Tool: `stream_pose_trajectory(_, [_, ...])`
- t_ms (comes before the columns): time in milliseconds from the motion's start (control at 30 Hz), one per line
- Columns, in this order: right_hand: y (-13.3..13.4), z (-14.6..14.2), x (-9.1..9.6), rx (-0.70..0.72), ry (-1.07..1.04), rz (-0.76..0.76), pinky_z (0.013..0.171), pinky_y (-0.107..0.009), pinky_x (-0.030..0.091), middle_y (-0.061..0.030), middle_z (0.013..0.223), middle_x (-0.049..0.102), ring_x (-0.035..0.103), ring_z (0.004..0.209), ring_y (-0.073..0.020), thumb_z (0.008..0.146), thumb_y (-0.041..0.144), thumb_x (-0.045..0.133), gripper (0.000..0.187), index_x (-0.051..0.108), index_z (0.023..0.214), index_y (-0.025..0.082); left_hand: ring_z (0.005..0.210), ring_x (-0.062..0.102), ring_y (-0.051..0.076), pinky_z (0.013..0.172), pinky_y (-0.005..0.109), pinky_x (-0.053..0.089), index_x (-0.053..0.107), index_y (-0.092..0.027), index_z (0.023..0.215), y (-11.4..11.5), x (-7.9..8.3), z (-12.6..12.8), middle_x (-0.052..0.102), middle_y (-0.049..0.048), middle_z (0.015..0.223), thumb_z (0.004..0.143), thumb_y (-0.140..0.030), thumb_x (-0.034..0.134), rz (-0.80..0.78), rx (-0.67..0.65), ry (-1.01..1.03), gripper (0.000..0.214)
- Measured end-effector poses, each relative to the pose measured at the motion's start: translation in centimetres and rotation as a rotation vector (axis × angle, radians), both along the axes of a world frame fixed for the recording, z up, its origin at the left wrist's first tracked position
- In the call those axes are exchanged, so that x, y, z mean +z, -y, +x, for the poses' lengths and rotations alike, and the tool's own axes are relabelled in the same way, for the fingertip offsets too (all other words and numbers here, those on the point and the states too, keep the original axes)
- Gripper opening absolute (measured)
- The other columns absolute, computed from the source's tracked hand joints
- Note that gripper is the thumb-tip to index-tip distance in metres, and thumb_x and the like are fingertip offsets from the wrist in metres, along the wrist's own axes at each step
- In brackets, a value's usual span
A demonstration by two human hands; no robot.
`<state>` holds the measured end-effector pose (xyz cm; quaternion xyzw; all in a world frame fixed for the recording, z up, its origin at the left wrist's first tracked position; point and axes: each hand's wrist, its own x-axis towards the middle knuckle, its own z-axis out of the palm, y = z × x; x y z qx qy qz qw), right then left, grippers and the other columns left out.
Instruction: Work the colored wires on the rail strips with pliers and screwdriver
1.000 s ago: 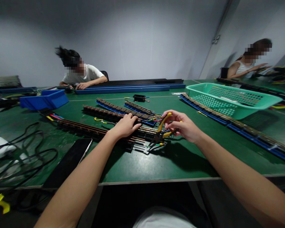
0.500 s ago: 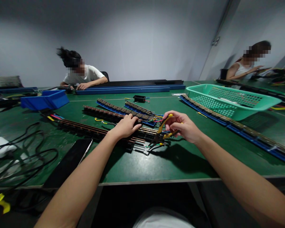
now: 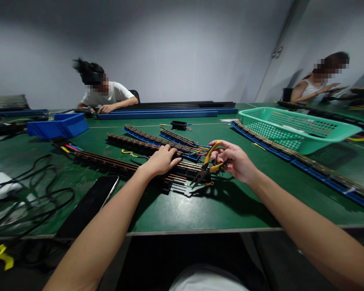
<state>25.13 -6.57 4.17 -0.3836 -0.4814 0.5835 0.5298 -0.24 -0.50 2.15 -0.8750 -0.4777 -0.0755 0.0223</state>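
My left hand (image 3: 163,161) presses down on a dark rail strip (image 3: 132,144) with copper-coloured bars, its fingers curled over it and the thumb on the near side. A second dark strip (image 3: 106,162) runs under my left wrist. My right hand (image 3: 237,162) holds yellow-handled pliers (image 3: 204,173), handles spread, jaws pointing down and left. The jaw tips are beside the bare bar ends of the near strip and a thin wire with a ring terminal (image 3: 211,183). Whether they touch the wire I cannot tell. Blue-based rail strips (image 3: 145,135) with coloured wires lie just beyond.
A green basket (image 3: 309,141) stands at the right beside a long blue-based strip (image 3: 306,163). At left are a blue bin (image 3: 59,126), a phone (image 3: 89,206) and tangled black cables (image 3: 45,202). Two people sit across the table, near long blue profiles (image 3: 157,115).
The pliers have turned a little in my right hand, and their handles look wider apart. My left hand stays in place on the rail strip.
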Motion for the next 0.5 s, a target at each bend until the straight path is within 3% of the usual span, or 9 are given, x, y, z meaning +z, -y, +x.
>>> stream_pose_trajectory(500, [-0.05,0.23,0.07,-0.012,-0.043,-0.001,0.030,-0.011,0.029,0.0005,0.068,0.066,0.044,0.044,-0.0052,0.056,0.017,0.067,0.041,0.067,0.097,0.016,0.109,0.054,0.029,0.097,0.042,0.045,0.058,-0.014,0.128,0.10,0.13,-0.01,0.056,0.0152,0.117,0.100,-0.044,0.043,-0.007,0.000,0.001,0.043])
